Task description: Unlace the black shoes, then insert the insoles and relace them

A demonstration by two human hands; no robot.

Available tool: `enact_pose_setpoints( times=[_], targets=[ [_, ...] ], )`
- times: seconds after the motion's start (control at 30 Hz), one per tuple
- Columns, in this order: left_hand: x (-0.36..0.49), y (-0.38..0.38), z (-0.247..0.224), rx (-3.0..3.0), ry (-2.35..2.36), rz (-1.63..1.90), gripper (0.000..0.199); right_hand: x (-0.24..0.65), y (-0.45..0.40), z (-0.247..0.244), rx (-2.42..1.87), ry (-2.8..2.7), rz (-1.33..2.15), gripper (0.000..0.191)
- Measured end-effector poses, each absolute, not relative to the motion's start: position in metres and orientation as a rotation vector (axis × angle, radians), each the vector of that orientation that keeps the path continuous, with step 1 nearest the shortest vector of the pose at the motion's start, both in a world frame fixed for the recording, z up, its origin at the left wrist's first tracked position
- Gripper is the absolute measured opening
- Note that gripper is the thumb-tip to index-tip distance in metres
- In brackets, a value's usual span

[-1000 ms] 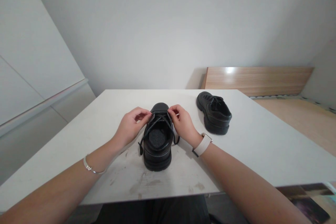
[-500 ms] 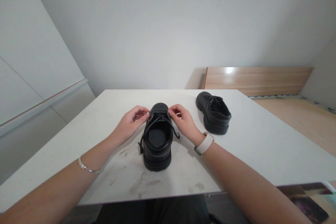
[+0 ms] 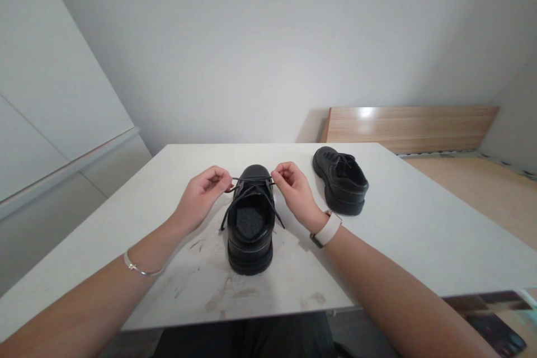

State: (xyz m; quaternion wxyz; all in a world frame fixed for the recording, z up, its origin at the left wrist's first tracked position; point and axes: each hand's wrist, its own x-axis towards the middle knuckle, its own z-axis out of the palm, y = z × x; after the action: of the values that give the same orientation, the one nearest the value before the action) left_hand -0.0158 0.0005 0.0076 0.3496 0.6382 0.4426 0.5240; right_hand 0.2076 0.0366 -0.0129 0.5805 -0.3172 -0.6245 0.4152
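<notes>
A black shoe stands on the white table with its heel toward me and its toe pointing away. My left hand, left of the shoe's front, pinches a loop of the black shoelace. On the other side, my right hand pinches the lace close to the eyelets. Between my hands the lace is stretched across the shoe, and its two loose ends hang down either side of the opening. The second black shoe stands behind and to the right, its lace tied.
The white table bears dark smudges near its front edge. A wooden headboard and bed base are beyond it at right, and a white cabinet is at left. A dark phone-like object lies at the lower right.
My left hand has moved left, away from the shoe, drawing a lace loop out. The lace across the shoe's front is now taut, and my right hand has shifted slightly.
</notes>
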Motion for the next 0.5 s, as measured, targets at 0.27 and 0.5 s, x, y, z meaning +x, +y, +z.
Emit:
enact_pose_setpoints(
  times=[0.27, 0.5],
  targets=[
    [-0.02, 0.002, 0.009, 1.653, 1.123, 1.247, 0.041, 0.221, 0.041, -0.008, -0.873, -1.531, 1.105, 0.032],
    [-0.024, 0.004, 0.011, 1.672, 1.16, 1.039, 0.033, 0.223, 0.045, -0.01, -0.878, -1.519, 1.101, 0.031]
  ],
)
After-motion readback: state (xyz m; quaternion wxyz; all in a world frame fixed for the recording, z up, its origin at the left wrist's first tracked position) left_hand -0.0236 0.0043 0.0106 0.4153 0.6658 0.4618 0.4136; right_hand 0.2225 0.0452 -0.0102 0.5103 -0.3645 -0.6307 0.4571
